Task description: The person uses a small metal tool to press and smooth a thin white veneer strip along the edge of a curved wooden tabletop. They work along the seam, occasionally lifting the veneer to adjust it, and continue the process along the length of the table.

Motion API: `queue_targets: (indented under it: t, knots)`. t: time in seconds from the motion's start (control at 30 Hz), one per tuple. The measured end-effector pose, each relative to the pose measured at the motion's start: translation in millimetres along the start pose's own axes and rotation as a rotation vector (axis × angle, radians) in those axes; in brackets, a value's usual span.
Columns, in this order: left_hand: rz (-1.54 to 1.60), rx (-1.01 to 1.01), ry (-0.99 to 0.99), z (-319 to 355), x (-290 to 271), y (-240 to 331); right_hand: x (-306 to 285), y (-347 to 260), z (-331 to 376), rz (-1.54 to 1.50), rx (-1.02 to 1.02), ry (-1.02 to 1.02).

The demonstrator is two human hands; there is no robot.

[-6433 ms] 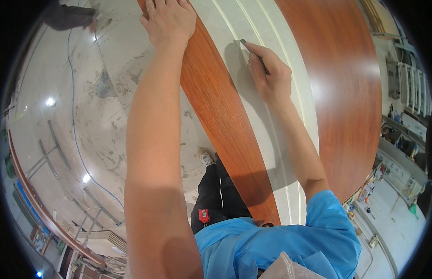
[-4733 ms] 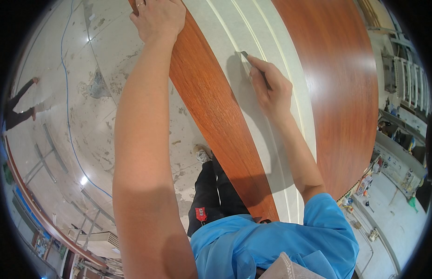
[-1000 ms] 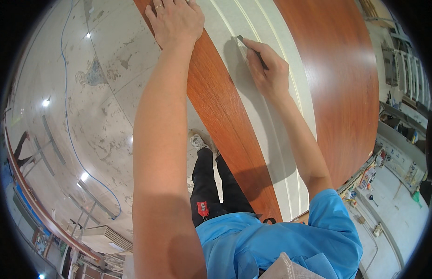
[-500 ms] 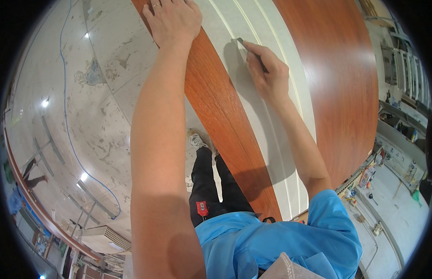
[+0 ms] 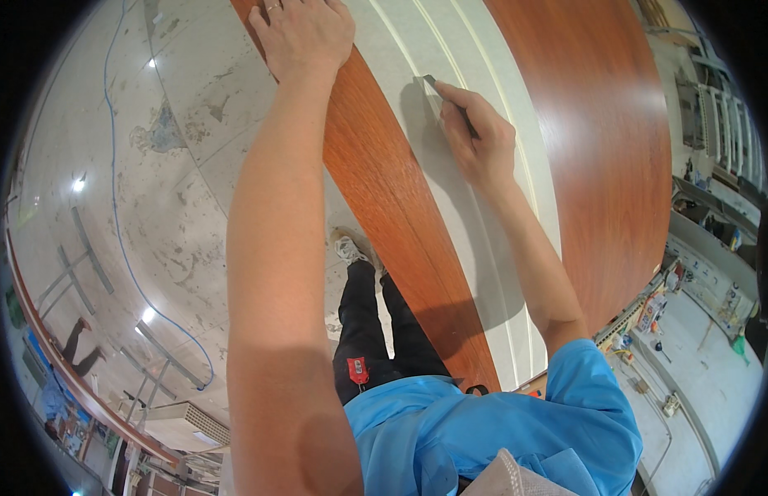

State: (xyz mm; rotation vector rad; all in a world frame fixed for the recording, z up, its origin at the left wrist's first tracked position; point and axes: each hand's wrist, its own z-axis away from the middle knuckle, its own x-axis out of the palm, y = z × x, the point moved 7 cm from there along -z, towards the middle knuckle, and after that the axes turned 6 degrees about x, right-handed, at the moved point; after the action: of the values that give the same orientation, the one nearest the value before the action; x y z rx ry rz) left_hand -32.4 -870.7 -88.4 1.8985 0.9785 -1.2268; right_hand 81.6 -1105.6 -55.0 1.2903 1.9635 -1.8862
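Observation:
A dark, slim hand tool is gripped in my closed right hand. Its tip rests on one of the pale raised lines that run lengthwise along the off-white strip; the tool's exact kind cannot be made out. On the left, my left hand lies on the reddish-brown wood-grain board beside that strip, near its outer edge. Its thumb stands apart from the fingers, and the fingertips reach the top of the picture. To the right of the strip is a wide, glossy wood-grain panel.
A blue cable or hose snakes over the stained, tiled floor. Grey metal bars and a pale box-like unit are at lower left. Tools and clutter lie on a work surface at right. Another person's legs show far left.
The tool tip and my right hand have shifted slightly toward me along the pale line. My left hand has barely moved. The other person at far left has changed position.

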Motion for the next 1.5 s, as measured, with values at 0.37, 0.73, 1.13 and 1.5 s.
queue_targets:
  t: [0.37,0.73,1.13,1.5]
  knots:
    - [-0.001,-0.001,-0.002,-1,1,-1,-4,1,11,-0.005,0.02,-0.014]
    - [-0.011,-0.009,-0.037,-1,4,-1,-7,4,22,0.009,0.054,-0.031]
    - [-0.021,-0.008,-0.02,-3,6,-3,-12,2,32,0.016,0.061,-0.028]
    - [-0.034,0.004,0.023,-3,4,-3,-18,3,43,0.018,0.04,-0.022]
